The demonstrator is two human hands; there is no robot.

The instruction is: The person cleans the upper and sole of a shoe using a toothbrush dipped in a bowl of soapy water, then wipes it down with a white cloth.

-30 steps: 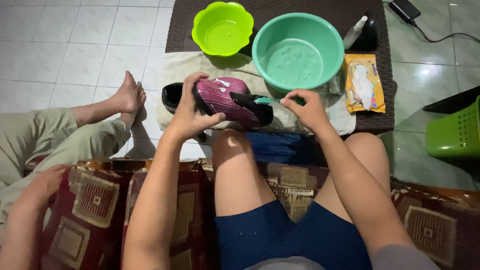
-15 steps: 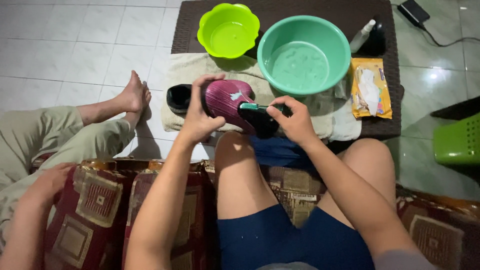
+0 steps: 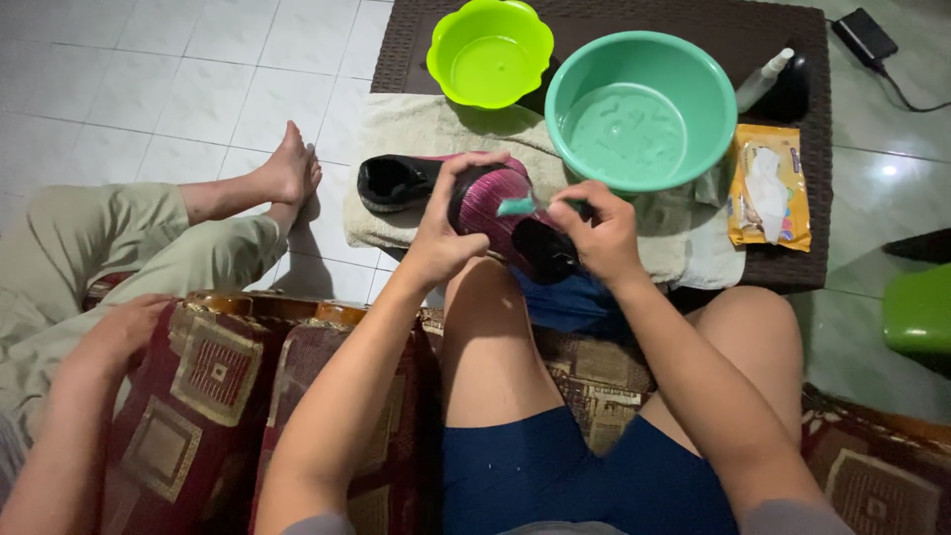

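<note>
Over the near edge of the bench (image 3: 792,260), above the person's knees, left hand (image 3: 448,230) grips a magenta-and-black shoe (image 3: 500,213), fingers wrapped over its upper, thumb underneath; right hand (image 3: 599,230) pinches a teal-handled brush (image 3: 517,205), likely a toothbrush, its head on the magenta side of the shoe. To scrub well, judged from this: hold shoe firm so it won't twist, short strokes, light pressure on the knit, keep it over the beige towel (image 3: 416,127) to catch drips, re-wet in the teal basin (image 3: 641,107) close by. Second black shoe (image 3: 394,183) lies on the towel, just beside the left hand. Bench is dark brown woven wicker; lime green bowl (image 3: 489,52) next to the basin, spray bottle (image 3: 761,79) and yellow wet-wipes pack (image 3: 769,186) to the right. White tiled floor (image 3: 178,79), patterned red-brown sofa cushion (image 3: 198,386) under the person, another person's leg and bare foot (image 3: 289,170) on the left, green plastic stool (image 3: 919,315) at right edge
</note>
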